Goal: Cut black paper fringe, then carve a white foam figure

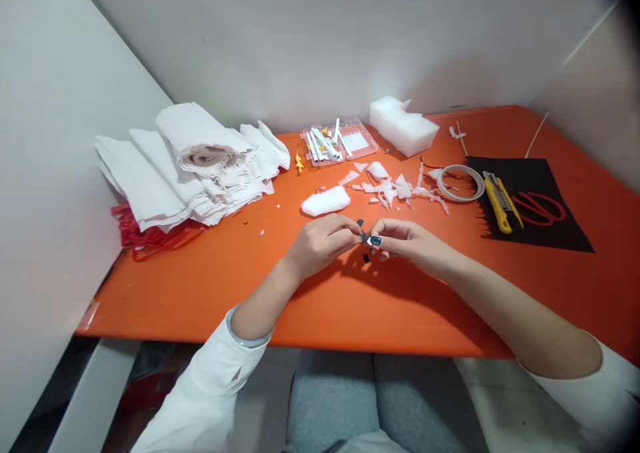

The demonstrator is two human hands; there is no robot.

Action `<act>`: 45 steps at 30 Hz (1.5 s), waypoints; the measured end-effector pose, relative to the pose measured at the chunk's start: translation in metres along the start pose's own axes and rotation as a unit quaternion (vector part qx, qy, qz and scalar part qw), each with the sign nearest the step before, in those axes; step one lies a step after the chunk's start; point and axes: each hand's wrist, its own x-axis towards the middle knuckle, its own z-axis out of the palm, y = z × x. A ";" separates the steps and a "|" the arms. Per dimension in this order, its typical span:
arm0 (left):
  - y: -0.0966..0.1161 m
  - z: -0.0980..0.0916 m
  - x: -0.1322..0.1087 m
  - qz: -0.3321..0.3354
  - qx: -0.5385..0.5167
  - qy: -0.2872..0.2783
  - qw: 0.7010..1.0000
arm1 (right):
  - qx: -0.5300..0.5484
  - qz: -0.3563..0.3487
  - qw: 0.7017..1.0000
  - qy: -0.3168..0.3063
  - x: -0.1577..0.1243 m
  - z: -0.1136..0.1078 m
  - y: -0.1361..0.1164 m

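My left hand and my right hand meet above the front middle of the orange table. Between their fingertips is a small black piece, perhaps paper, with a bit of white at its right side. Both hands pinch it, the left from one side and the right thumb from the other. Its exact shape is partly hidden by my fingers. Just beyond the hands lies a carved white foam piece. Torn white foam scraps are scattered behind my right hand.
White paper or cloth sheets are piled at left over red strips. At the back stand an open plastic case of markers and a white foam block. Right lie a tape roll, yellow cutter, red scissors and black sheet.
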 end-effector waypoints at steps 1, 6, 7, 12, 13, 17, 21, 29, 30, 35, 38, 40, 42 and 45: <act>0.001 0.000 0.001 0.012 -0.001 0.007 1.000 | -0.005 -0.003 1.000 0.003 0.000 0.000 0.000; 0.004 -0.002 0.003 0.067 0.050 0.005 0.996 | -0.029 -0.006 0.999 -0.016 0.000 -0.001 0.000; 0.005 -0.003 0.004 0.081 0.065 0.005 0.995 | -0.031 -0.005 0.999 -0.021 0.000 -0.001 0.000; 0.009 -0.006 0.006 0.130 0.111 0.024 0.985 | -0.036 -0.004 0.999 -0.028 -0.001 -0.002 0.001; 0.009 -0.007 0.006 0.136 0.115 0.024 0.984 | -0.040 -0.006 0.999 -0.029 -0.001 -0.002 0.000; 0.011 -0.007 0.007 0.150 0.132 0.023 0.980 | -0.055 -0.010 0.998 -0.030 -0.002 -0.002 -0.002; 0.011 -0.008 0.007 0.157 0.141 0.034 0.977 | -0.046 -0.008 0.998 -0.039 -0.006 -0.002 -0.008; 0.012 -0.007 0.005 0.196 0.198 0.051 0.959 | -0.032 -0.014 0.999 -0.008 -0.006 -0.001 -0.006; 0.013 -0.006 0.005 0.197 0.210 0.049 0.956 | -0.031 -0.016 0.999 0.002 -0.006 0.000 -0.005; 0.011 -0.004 0.002 0.190 0.202 0.045 0.960 | -0.062 -0.042 0.997 0.025 -0.004 0.000 -0.004; 0.008 -0.001 0.003 0.056 0.089 0.052 0.993 | -0.112 -0.090 0.988 0.054 -0.005 -0.003 -0.007; 0.008 0.001 0.005 -0.064 -0.025 0.016 0.997 | -0.179 -0.128 0.973 0.075 -0.007 -0.005 -0.010; 0.008 0.003 0.006 -0.160 -0.124 -0.051 0.978 | -0.255 -0.161 0.950 0.079 -0.008 -0.005 -0.012; 0.012 0.004 0.007 -0.242 -0.200 -0.121 0.942 | -0.340 -0.188 0.919 0.059 -0.009 -0.005 -0.013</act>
